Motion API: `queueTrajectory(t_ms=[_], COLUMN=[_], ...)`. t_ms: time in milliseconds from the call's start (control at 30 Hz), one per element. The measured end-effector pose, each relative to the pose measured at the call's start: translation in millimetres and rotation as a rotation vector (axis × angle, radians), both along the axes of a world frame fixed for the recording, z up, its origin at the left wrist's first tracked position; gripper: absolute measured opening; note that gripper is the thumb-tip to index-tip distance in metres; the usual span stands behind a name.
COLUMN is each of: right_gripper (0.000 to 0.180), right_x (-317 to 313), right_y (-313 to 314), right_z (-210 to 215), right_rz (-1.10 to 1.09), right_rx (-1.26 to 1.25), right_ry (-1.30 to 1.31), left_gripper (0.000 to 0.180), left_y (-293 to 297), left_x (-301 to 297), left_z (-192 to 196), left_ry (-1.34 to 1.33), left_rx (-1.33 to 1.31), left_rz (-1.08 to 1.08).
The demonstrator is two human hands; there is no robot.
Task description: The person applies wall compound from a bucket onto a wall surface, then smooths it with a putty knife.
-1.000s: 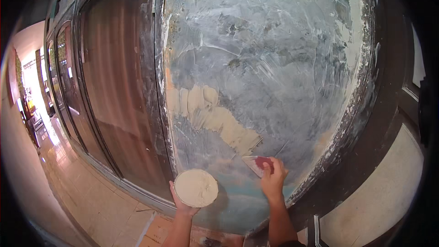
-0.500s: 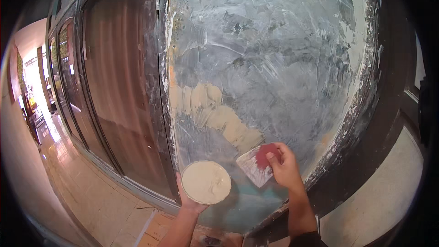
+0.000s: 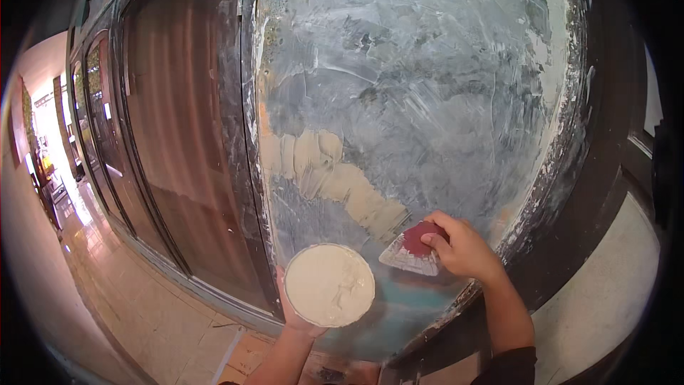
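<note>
My left hand (image 3: 298, 319) holds up a round tub of cream-coloured putty (image 3: 324, 281), its fingers wrapped around the side and underneath. The putty surface is mostly smooth, with a rough scraped patch toward the right. In my right hand (image 3: 463, 246) is a putty scraper (image 3: 420, 240), red at the grip and smeared with pale putty along its blade. Thumb and fingers pinch its red part. The scraper is just in front of the grey-blue wall (image 3: 427, 114), near the lower end of a band of fresh beige putty (image 3: 342, 182); whether it touches the wall I cannot tell.
Left of the wall stands a dark-framed glass panel (image 3: 178, 128) with brown curtains behind it. A chipped, paint-flecked edge (image 3: 548, 178) and dark woodwork run along the right. Below lie a tiled floor (image 3: 164, 314) and a piece of cardboard (image 3: 246, 356).
The scraper has tilted, its blade swinging flatter, while my right hand moved slightly right and up. The tub has shifted a little right and appears larger.
</note>
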State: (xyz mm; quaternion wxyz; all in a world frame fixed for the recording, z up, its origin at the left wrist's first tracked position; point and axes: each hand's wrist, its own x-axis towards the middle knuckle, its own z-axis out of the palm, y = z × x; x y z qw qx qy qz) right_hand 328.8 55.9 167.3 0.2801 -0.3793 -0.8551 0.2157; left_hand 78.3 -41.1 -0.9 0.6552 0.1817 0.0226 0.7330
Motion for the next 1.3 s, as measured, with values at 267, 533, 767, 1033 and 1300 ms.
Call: queueTrajectory(t_ms=[267, 533, 767, 1033, 1300], right_gripper=[0.024, 0.019, 0.019, 0.020, 0.022], right_x=[-13.1, -21.3, -22.4, -18.9, -19.2], right_y=[-36.2, -41.0, -40.6, -38.2, -36.2], right_z=[-1.6, -1.9, -5.1, -9.0, -12.3], right_rz=[0.313, 0.385, 0.379, 0.378, 0.384], right_rx=[1.077, 1.263, 1.231, 1.221, 1.203], right_ry=[-0.276, -0.350, -0.396, -0.404, -0.386], left_gripper=[0.094, 0.092, 0.093, 0.090, 0.090], left_y=[-4.8, -7.9, -4.2, -2.9, 0.4], left_x=[2.7, 3.4, 7.5, 10.9, 13.4], left_z=[34.4, 38.9, 41.5, 35.0, 31.9], left_ry=[0.063, 0.037, 0.086, 0.108, 0.156], left_rx=[0.014, 0.050, 0.026, 0.009, -0.037], left_rz=[0.040, 0.038, 0.058, 0.053, 0.074])
